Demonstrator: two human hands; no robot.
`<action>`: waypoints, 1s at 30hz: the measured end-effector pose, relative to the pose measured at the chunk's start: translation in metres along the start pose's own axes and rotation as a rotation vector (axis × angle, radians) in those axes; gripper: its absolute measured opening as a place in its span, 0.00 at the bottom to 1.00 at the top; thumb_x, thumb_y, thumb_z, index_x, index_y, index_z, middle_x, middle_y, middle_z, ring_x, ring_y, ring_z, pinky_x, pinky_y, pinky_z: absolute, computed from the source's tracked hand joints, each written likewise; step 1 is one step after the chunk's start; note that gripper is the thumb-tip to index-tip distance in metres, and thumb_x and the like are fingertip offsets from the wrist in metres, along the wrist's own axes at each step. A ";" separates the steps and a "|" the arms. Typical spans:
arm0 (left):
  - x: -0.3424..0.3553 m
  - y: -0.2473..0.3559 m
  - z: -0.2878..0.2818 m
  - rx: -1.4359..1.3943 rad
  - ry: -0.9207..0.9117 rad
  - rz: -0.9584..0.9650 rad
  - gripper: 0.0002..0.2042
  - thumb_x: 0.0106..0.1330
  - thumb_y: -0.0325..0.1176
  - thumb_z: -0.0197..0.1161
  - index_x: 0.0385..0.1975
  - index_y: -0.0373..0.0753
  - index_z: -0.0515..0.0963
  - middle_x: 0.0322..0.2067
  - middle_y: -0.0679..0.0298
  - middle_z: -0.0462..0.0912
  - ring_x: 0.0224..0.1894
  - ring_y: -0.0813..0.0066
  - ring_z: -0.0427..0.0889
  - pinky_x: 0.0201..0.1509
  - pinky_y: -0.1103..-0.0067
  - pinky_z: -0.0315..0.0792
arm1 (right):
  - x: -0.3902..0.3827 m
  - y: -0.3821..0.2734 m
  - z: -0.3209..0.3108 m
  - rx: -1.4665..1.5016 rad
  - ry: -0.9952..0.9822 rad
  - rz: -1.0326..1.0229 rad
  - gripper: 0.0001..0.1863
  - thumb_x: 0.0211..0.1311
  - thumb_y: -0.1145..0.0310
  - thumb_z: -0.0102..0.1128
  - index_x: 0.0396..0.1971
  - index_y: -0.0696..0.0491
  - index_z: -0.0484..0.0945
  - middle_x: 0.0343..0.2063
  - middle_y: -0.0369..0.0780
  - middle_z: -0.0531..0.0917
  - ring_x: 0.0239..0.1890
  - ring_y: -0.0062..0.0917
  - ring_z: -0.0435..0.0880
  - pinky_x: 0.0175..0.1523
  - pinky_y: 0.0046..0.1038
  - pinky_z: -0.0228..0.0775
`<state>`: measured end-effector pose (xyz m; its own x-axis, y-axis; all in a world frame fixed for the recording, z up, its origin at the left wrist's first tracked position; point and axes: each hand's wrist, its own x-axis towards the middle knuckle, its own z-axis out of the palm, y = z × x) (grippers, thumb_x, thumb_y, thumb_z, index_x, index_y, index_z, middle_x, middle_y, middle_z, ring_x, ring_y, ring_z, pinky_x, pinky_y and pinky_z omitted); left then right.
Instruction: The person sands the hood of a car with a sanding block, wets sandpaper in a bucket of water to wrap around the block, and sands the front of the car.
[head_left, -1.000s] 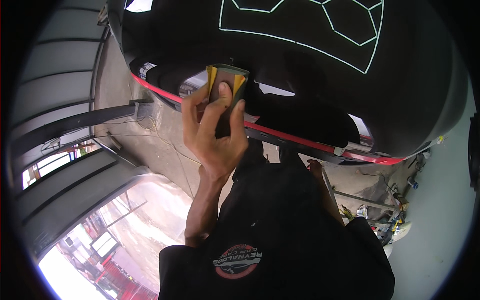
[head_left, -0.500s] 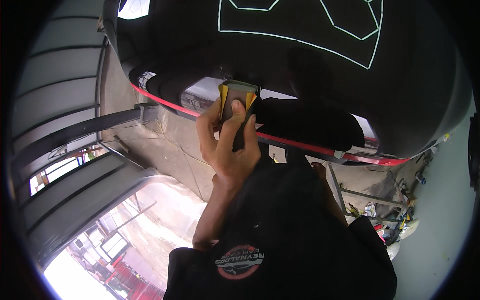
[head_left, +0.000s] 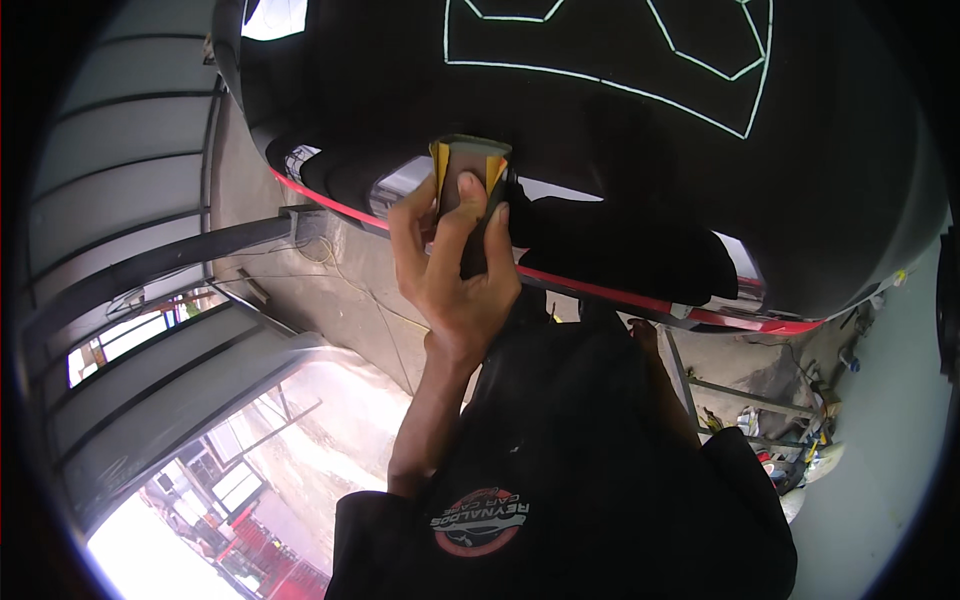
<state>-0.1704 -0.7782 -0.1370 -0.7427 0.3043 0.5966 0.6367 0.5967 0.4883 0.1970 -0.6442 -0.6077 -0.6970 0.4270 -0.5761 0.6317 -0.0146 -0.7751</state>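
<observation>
Inspection covered one head view, taken looking up at a glossy black car body panel (head_left: pixel 620 130), which served as the reference for all positions.

Left of the panel, grey wall cladding (head_left: pixel 110 180) and a dark metal beam (head_left: pixel 160 262) ran toward the panel's lower edge. A bright opening (head_left: pixel 150 545) lay well below the panel, at the lower left.

At the panel's lower lip, the left hand (head_left: pixel 455 270) was raised and clamped around a small sanding block (head_left: pixel 468 170), grey-faced with yellow edges. The thumb lay across the block's face and the fingers wrapped its sides. The block's top edge pressed against the panel just above the red trim stripe (head_left: pixel 600 290), beside a light reflective patch.

Thin pale guide lines (head_left: pixel 600 82) were marked higher on the panel, apart from the block.

Below the panel, right of the left hand, only a small part of the right hand (head_left: pixel 645 335) showed beside the dark shirt (head_left: pixel 580 460); whether it was closed or loose could not be told.

Far right and below the panel, assorted clutter (head_left: pixel 800 440) lay on the floor.

Risk assessment: the grip looked narrow and the reach overhead, so the block could tip and dig an edge into the finish. Drift downward could scuff the red stripe. A slackened grip could drop the block onto the person.
</observation>
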 end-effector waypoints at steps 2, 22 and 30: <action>-0.014 -0.003 -0.003 0.025 -0.006 0.064 0.11 0.54 0.17 0.71 0.37 0.31 0.81 0.42 0.53 0.77 0.34 0.70 0.80 0.37 0.79 0.73 | 0.001 0.001 0.003 0.056 -0.010 0.014 0.14 0.65 0.66 0.49 0.40 0.54 0.83 0.23 0.39 0.84 0.25 0.21 0.83 0.32 0.27 0.73; 0.013 -0.007 0.001 -0.011 -0.042 0.004 0.10 0.53 0.17 0.71 0.35 0.30 0.81 0.42 0.51 0.77 0.39 0.63 0.80 0.40 0.75 0.74 | 0.010 -0.013 0.011 0.030 0.045 0.052 0.15 0.66 0.67 0.48 0.42 0.55 0.84 0.16 0.40 0.82 0.18 0.22 0.81 0.25 0.28 0.72; 0.013 -0.004 0.001 -0.010 -0.022 -0.036 0.11 0.52 0.18 0.72 0.36 0.31 0.82 0.41 0.53 0.77 0.41 0.64 0.80 0.43 0.75 0.73 | 0.000 0.001 0.018 0.124 0.067 0.035 0.17 0.59 0.75 0.49 0.45 0.55 0.83 0.23 0.39 0.83 0.20 0.18 0.78 0.24 0.25 0.70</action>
<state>-0.1829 -0.7756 -0.1315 -0.7692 0.2992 0.5646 0.6118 0.6000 0.5155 0.1911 -0.6608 -0.6129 -0.6483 0.4839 -0.5878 0.6054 -0.1407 -0.7834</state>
